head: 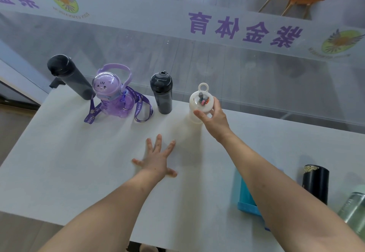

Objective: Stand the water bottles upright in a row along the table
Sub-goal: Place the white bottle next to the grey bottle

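White bottle (200, 101): upright near the far edge of the table (79, 162), right of the short dark bottle (163, 93).
Right hand (214, 119): fingers curled round its cap.
Left hand (158, 160): flat on the table, fingers spread.

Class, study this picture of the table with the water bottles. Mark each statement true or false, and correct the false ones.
1. The right hand grips the white bottle. True.
2. The left hand holds the purple bottle. False: it lies flat on the table, fingers spread, holding nothing.
3. The purple bottle stands between the tall dark bottle and the short dark bottle. True.
4. The white bottle lies on its side. False: it stands upright.
5. Every bottle is in the far row. False: the black bottle and the green bottle are at the near right.
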The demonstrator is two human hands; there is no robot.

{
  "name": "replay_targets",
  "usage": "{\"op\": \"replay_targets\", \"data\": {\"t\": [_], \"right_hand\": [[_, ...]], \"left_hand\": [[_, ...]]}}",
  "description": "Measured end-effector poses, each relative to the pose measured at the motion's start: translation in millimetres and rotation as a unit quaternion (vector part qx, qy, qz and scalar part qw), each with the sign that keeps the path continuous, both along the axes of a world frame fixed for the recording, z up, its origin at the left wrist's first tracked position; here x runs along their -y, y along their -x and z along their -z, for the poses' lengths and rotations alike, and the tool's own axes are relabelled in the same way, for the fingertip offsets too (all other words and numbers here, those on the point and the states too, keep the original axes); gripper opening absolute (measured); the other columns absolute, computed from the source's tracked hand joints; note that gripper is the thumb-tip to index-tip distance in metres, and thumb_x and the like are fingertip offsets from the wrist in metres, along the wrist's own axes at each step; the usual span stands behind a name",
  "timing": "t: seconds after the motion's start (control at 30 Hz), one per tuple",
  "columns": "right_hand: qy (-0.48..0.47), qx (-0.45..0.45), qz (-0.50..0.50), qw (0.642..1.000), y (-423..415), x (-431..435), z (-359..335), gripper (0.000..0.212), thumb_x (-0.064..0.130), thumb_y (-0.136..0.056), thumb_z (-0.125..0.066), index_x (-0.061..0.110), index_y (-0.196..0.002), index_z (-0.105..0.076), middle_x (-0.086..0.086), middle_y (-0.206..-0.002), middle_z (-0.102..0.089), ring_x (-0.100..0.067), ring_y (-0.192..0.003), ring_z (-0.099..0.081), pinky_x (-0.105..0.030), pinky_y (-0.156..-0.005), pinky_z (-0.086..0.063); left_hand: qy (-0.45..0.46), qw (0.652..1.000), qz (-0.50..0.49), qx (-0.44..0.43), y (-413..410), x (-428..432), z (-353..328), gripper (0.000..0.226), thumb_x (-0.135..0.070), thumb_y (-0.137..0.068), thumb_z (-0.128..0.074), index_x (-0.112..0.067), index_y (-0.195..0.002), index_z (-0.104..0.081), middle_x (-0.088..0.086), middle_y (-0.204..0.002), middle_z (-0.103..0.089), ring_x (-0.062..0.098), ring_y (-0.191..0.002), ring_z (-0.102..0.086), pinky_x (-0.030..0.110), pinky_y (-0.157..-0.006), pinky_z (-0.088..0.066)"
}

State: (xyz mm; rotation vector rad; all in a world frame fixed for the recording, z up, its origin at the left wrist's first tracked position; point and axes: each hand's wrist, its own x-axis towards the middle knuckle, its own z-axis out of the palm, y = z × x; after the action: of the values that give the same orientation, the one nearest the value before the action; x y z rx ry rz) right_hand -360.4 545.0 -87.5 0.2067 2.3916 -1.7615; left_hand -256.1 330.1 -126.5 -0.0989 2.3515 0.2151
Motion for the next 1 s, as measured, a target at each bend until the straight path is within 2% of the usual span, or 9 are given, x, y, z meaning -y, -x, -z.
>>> {"op": "replay_targets", "data": {"t": [0.23,0.4,0.53,0.6,0.67,0.77,0.9,0.97,1.0], "right_hand": [[0.003,0.019,0.007,1.000,-1.5,2.5,-3.2,0.070,0.042,-0.085,-0.079,0.037,-0.145,-0.044,0.017,-0.134,-0.063,-0.008,-0.126,-0.059,-0.031,-0.104,-0.048],[-0.008,0.038,-0.001,0.999,-6.6,-0.3,-2.9,0.078,0.055,-0.079,-0.081,0.034,-0.143,-0.042,0.019,-0.140,-0.060,-0.004,-0.131,-0.056,-0.044,-0.112,-0.046],[-0.018,0.058,0.014,0.998,-27.0,-8.3,-22.3,0.101,0.047,-0.087,-0.079,0.025,-0.163,-0.017,0.006,-0.164,-0.038,-0.014,-0.148,-0.038,-0.038,-0.119,-0.037],[-0.027,0.053,0.030,0.998,-45.9,-17.3,-34.8,0.088,0.042,-0.092,-0.076,0.023,-0.161,-0.025,0.001,-0.162,-0.040,-0.016,-0.146,-0.042,-0.034,-0.114,-0.040],[-0.056,0.036,0.036,0.997,-70.6,-31.2,-48.3,0.067,0.034,-0.097,-0.072,0.022,-0.154,-0.040,0.003,-0.151,-0.052,-0.012,-0.137,-0.050,-0.031,-0.111,-0.043],[-0.129,0.023,0.001,0.991,-110.6,-62.4,-59.0,0.043,0.022,-0.101,-0.067,0.021,-0.142,-0.057,0.007,-0.138,-0.061,-0.009,-0.128,-0.055,-0.035,-0.114,-0.045],[-0.286,0.051,-0.113,0.950,-154.0,-104.1,-54.1,0.036,0.010,-0.102,-0.059,0.023,-0.135,-0.064,0.010,-0.136,-0.061,-0.007,-0.127,-0.051,-0.027,-0.115,-0.037],[-0.372,0.053,-0.204,0.904,-163.2,-119.1,-46.1,0.049,-0.005,-0.097,-0.051,0.024,-0.134,-0.065,0.006,-0.144,-0.059,-0.017,-0.140,-0.047,-0.029,-0.120,-0.032],[-0.420,0.054,-0.266,0.866,-164.1,-125.1,-43.3,0.058,-0.009,-0.094,-0.048,0.025,-0.137,-0.063,0.005,-0.151,-0.054,-0.021,-0.148,-0.039,-0.029,-0.123,-0.027]], "left_hand": [[0.001,1.000,0.000,0.000,0.3,-0.9,0.5,0.124,-0.066,-0.074,-0.081,-0.068,-0.147,0.019,-0.012,-0.162,0.040,0.028,-0.150,0.035,0.087,-0.098,-0.024],[-0.003,1.000,0.004,-0.004,-0.2,0.2,3.1,0.124,-0.066,-0.074,-0.081,-0.068,-0.147,0.019,-0.012,-0.162,0.039,0.029,-0.150,0.034,0.087,-0.098,-0.024],[0.000,1.000,0.010,-0.006,-0.7,1.3,2.8,0.124,-0.067,-0.074,-0.080,-0.066,-0.149,0.019,-0.011,-0.162,0.040,0.031,-0.151,0.034,0.087,-0.097,-0.025],[0.004,1.000,0.016,-0.007,-1.3,1.6,0.2,0.124,-0.067,-0.075,-0.080,-0.064,-0.149,0.019,-0.011,-0.162,0.040,0.032,-0.151,0.033,0.087,-0.097,-0.027],[0.006,1.000,0.018,-0.006,-2.8,1.6,-5.4,0.123,-0.065,-0.076,-0.080,-0.062,-0.151,0.018,-0.010,-0.163,0.039,0.032,-0.152,0.031,0.085,-0.098,-0.029],[-0.009,1.000,0.010,-0.008,-7.4,-4.2,-11.3,0.115,-0.057,-0.083,-0.079,-0.059,-0.155,0.010,-0.008,-0.165,0.033,0.033,-0.153,0.026,0.082,-0.101,-0.030],[-0.040,0.999,0.035,0.001,-26.1,-28.2,-18.8,0.089,-0.053,-0.093,-0.069,-0.054,-0.159,-0.009,-0.008,-0.168,0.026,0.032,-0.155,0.022,0.080,-0.104,-0.030],[-0.057,0.997,0.055,0.008,-38.6,-46.3,-22.0,0.084,-0.052,-0.095,-0.066,-0.052,-0.159,-0.011,-0.008,-0.169,0.024,0.030,-0.155,0.022,0.078,-0.106,-0.030],[-0.062,0.996,0.063,0.010,-44.2,-55.8,-22.8,0.085,-0.051,-0.095,-0.066,-0.052,-0.159,-0.010,-0.009,-0.169,0.023,0.029,-0.155,0.022,0.077,-0.106,-0.030]]}}
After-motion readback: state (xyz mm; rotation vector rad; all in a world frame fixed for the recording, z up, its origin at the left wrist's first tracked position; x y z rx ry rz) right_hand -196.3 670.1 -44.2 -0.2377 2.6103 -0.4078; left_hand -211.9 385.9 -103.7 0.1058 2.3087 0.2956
